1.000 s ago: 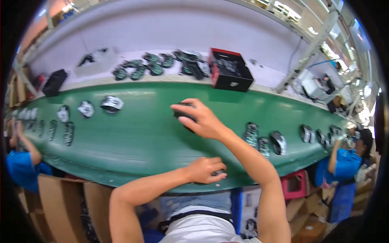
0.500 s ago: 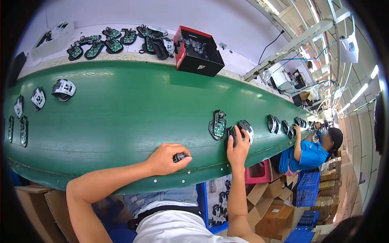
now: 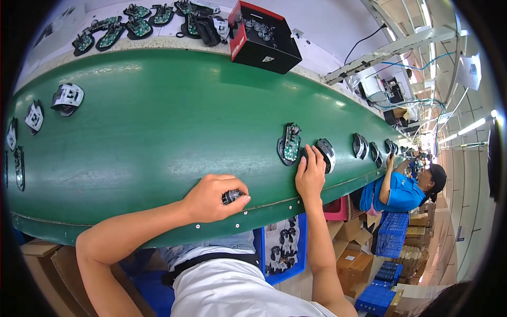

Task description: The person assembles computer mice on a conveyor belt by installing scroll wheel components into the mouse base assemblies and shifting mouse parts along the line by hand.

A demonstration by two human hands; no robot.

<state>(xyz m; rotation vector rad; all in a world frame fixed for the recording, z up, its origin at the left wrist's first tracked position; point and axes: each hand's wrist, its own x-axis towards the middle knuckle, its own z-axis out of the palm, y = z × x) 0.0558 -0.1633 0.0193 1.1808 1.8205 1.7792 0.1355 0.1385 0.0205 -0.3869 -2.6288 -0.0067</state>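
Observation:
My left hand (image 3: 214,198) is curled over the near side of the belt, its fingers closed round a small black-and-clear part (image 3: 232,196), perhaps a mouse scroll wheel. My right hand (image 3: 311,177) reaches to the right, its fingers and thumb around a black mouse part (image 3: 303,152) that they mostly cover. Just left of its fingertips lies a mouse base with a green circuit board (image 3: 290,145). Close on the right of my fingers sits a black mouse shell with a white inside (image 3: 326,155).
Along the green conveyor belt (image 3: 158,132) lie more mouse shells (image 3: 67,99). Beyond it stand a black-and-red box (image 3: 266,58) of small wheels and several circuit-board bases (image 3: 138,27). A blue crate (image 3: 302,248) is below the near edge. A co-worker in blue (image 3: 398,191) works at right.
My right hand has moved slightly up and its fingers have drawn closer together, hiding more of the black mouse part. My left hand keeps its grip. The whole view has shifted.

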